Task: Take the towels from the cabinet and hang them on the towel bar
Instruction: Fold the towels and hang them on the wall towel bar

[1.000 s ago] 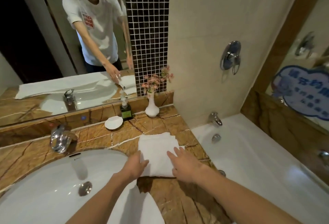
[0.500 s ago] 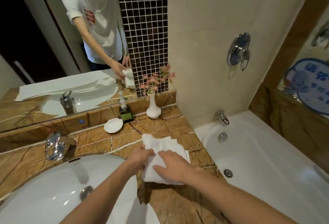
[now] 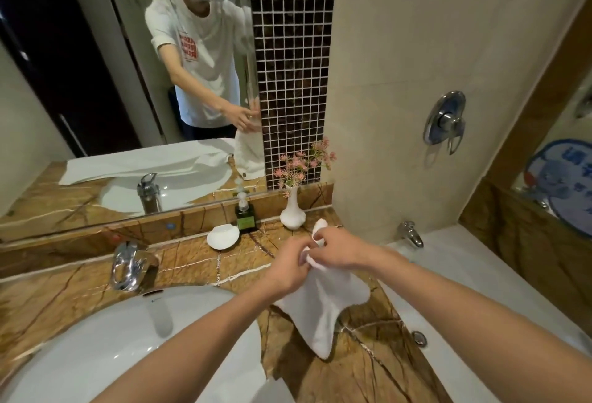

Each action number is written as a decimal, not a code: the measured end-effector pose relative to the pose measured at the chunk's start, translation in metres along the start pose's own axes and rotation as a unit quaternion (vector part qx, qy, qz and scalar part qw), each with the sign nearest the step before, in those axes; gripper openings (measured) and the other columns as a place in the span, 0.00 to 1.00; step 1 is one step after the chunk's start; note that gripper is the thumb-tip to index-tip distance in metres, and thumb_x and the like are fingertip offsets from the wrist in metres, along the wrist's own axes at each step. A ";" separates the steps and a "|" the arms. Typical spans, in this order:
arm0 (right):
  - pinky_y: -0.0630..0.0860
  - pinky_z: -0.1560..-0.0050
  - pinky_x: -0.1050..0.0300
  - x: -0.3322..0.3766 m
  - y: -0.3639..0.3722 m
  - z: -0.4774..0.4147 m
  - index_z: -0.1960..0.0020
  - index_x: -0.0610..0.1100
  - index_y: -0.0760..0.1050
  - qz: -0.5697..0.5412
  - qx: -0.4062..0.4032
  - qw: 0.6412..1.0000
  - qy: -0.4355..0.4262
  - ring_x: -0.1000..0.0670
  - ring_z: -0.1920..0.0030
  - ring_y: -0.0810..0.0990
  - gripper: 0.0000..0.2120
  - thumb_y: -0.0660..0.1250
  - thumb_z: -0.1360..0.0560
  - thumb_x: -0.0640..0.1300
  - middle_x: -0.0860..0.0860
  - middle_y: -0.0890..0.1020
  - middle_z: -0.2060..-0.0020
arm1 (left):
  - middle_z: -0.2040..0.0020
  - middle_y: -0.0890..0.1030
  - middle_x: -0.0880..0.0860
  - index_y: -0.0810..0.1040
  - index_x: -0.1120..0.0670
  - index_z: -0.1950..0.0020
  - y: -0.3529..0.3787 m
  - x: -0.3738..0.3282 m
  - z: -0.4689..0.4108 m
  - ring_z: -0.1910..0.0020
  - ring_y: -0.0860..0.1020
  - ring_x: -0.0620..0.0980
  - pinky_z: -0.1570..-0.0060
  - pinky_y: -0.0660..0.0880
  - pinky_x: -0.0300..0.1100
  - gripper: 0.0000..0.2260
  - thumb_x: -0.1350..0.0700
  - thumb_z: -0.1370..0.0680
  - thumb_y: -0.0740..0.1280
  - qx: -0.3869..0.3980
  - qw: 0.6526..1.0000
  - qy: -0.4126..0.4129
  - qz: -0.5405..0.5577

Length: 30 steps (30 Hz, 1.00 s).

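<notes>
My left hand (image 3: pixel 290 266) and right hand (image 3: pixel 339 250) are bunched close together, the knuckles nearly touching. Both pinch the top edge of a small white terry towel (image 3: pixel 323 309) between curled fingers and thumb. A little fold of the cloth pokes up above my right fingers. From that grip the towel hangs down in front of me, lifted over the brown veined marble countertop (image 3: pixel 198 261) and narrowing to a tip at the bottom; whether that tip touches the stone I cannot tell

To the left of the towel, the white oval basin (image 3: pixel 112 338) is set into the counter, with a chrome faucet (image 3: pixel 128 266) at its back rim. Beyond my hands, along the back ledge from left to right, stand a white shell-shaped dish (image 3: pixel 223 236), a dark green pump bottle (image 3: pixel 245 215) and a white ceramic vase of pink flowers (image 3: pixel 292 212), the vase just past my right hand. Above them the wall mirror (image 3: pixel 96 82) reflects me in a white T-shirt with the towel hanging from my hands, and a strip of dark mosaic tiles (image 3: pixel 291 66) runs beside it. On my right lies the white bathtub (image 3: pixel 480 290), with a chrome spout (image 3: pixel 411 233) at its head and a round chrome valve handle (image 3: pixel 445 121) on the beige wall above
</notes>
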State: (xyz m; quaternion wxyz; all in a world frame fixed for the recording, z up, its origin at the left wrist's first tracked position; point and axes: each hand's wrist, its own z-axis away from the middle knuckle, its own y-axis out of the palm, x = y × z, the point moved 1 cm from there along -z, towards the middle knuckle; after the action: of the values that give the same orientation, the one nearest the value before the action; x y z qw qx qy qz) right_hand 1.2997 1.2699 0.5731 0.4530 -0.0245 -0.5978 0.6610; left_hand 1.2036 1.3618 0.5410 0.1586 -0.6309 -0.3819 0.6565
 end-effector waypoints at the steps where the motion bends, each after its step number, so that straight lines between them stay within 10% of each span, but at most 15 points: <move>1: 0.77 0.58 0.51 0.001 -0.002 0.000 0.49 0.42 0.74 -0.004 0.019 1.000 0.003 0.46 0.55 0.80 0.11 0.65 0.26 0.48 0.45 0.80 0.54 | 0.49 0.74 0.49 0.76 0.55 0.51 -0.001 0.004 0.000 0.46 0.69 0.47 0.51 0.62 0.35 0.08 0.66 0.25 0.64 -0.005 1.000 0.002 -0.001; 6: 0.74 0.61 0.53 0.011 -0.004 -0.002 0.54 0.42 0.71 0.030 0.016 0.999 0.013 0.44 0.53 0.79 0.03 0.65 0.27 0.41 0.46 0.78 0.56 | 0.43 0.72 0.53 0.74 0.53 0.47 -0.001 0.012 -0.002 0.39 0.68 0.52 0.41 0.64 0.41 0.09 0.63 0.25 0.66 0.018 1.000 0.007 -0.012; 14: 0.66 0.31 0.53 0.005 -0.006 0.003 0.28 0.44 0.66 -0.085 -0.056 0.995 -0.022 0.46 0.29 0.66 0.29 0.57 0.27 0.27 0.46 0.69 0.29 | 0.31 0.67 0.52 0.60 0.56 0.26 -0.013 0.019 0.008 0.32 0.67 0.49 0.37 0.67 0.43 0.26 0.53 0.22 0.65 0.089 0.991 -0.089 0.041; 19: 0.72 0.35 0.46 0.007 -0.011 0.009 0.35 0.38 0.74 -0.120 -0.069 0.988 0.062 0.42 0.32 0.71 0.23 0.53 0.25 0.26 0.41 0.73 0.33 | 0.64 0.75 0.50 0.77 0.56 0.55 -0.018 0.027 0.013 0.64 0.72 0.49 0.63 0.68 0.44 0.08 0.53 0.21 0.63 0.059 0.994 -0.086 -0.024; 26: 0.77 0.62 0.54 0.005 -0.026 0.022 0.40 0.28 0.74 -0.061 -0.032 0.993 0.093 0.46 0.64 0.75 0.16 0.53 0.21 0.32 0.38 0.78 0.53 | 0.61 0.76 0.50 0.74 0.53 0.58 -0.061 0.013 0.018 0.61 0.73 0.47 0.64 0.67 0.38 0.08 0.59 0.20 0.60 -0.028 0.998 -0.060 -0.009; 30: 0.75 0.63 0.58 0.003 -0.027 0.032 0.49 0.36 0.79 0.038 -0.018 0.997 0.058 0.46 0.57 0.80 0.10 0.62 0.27 0.35 0.45 0.80 0.58 | 0.60 0.76 0.50 0.74 0.54 0.56 -0.090 0.003 0.019 0.61 0.73 0.47 0.63 0.67 0.37 0.07 0.60 0.20 0.59 -0.049 0.999 -0.019 -0.008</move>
State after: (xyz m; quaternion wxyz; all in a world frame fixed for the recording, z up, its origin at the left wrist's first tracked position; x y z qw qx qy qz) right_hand 1.2946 1.2435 0.6055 0.4607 -0.0933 -0.5810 0.6644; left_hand 1.1607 1.4171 0.6003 0.1255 -0.6225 -0.4213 0.6475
